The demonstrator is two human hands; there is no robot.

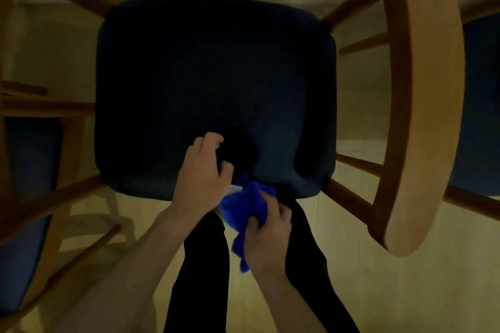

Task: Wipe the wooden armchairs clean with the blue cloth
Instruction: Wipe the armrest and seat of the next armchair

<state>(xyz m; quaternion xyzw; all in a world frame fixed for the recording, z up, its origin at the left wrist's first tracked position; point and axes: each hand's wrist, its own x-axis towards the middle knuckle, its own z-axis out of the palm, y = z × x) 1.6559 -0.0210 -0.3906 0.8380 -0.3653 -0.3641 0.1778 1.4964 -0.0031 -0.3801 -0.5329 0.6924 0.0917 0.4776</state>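
Blue cloth (247, 207), bunched at the front edge of the armchair's dark seat cushion (213, 89), is pinched by both the left hand (201, 177) and right hand (266, 240), apparently being readied before wiping the wooden armrest (424, 105).

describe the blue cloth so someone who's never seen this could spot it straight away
Find the dark padded seat of the wooden armchair mid-picture and follow its near edge. There the right hand grips a crumpled bright blue cloth. It is the only vivid blue thing, far brighter than the seat.
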